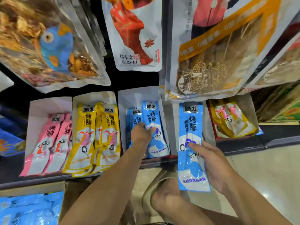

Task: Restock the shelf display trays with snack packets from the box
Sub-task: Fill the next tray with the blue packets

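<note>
Tray packets point(152, 118) are being gripped by the left hand point(140, 133) while a spare point(191, 127), best kept flat, is being pinched by the right hand point(212, 161).

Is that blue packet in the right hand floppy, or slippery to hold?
Probably fairly stiff: the blue packet stands straight though the right hand grips only its lower half. Its glossy, wrinkled film looks slippery. Likely light, since a thumb and fingers alone carry it.
</note>
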`<state>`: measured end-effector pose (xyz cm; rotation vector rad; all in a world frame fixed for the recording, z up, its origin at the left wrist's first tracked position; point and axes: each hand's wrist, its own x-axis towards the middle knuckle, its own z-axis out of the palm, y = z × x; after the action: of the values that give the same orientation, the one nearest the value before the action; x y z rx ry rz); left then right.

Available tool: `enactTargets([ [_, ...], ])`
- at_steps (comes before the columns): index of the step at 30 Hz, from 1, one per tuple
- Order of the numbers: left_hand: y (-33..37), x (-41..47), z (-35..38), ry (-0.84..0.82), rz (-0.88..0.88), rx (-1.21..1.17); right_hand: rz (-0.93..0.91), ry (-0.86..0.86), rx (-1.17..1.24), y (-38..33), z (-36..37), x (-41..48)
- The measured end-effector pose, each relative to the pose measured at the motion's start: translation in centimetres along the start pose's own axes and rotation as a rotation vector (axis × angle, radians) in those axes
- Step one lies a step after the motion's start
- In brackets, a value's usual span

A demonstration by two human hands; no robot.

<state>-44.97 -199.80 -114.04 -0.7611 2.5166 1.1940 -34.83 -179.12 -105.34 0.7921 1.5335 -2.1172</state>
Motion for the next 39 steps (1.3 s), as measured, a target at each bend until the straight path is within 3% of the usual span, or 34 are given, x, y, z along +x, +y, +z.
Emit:
enactTargets([
  [4,-0.5,-0.4,-2.2,0.112,0.147,0.064,0.031,-0.026,-0.035,0.2,0.5,-0.3],
  [9,-1.8,-0.6,-7.7,0.515,0.409,-0.012,0.047,-0.106,-0.106,-0.1,3.1,0.6],
  [11,-2.8,-0.1,-8.9,0.468,0.341,-0.013,0.025,-0.128,-0.141,-0.3,5.0,1.7],
  [15,-4.7,0.6,-9.5,0.207,0.233,-0.056,-0.01,-0.111,-0.239,0.3,9.8,5.1],
  [23,-6.0,2.5,-9.9,0.172,0.229,-0.044,-0.175,0.077,-0.606,3.4,16.2,11.6],
  [29,-6.6,3.5,-9.7,0.154,0.246,-0.093,-0.226,0.049,-0.948,5.2,17.8,12.6],
  [34,-6.2,3.2,-10.0,0.131,0.199,-0.103,-0.235,0.046,-1.09,4.6,17.9,12.2],
  [39,-5.3,1.8,-11.2,0.061,0.194,-0.015,-0.297,0.023,-1.383,3.0,17.1,9.5],
])
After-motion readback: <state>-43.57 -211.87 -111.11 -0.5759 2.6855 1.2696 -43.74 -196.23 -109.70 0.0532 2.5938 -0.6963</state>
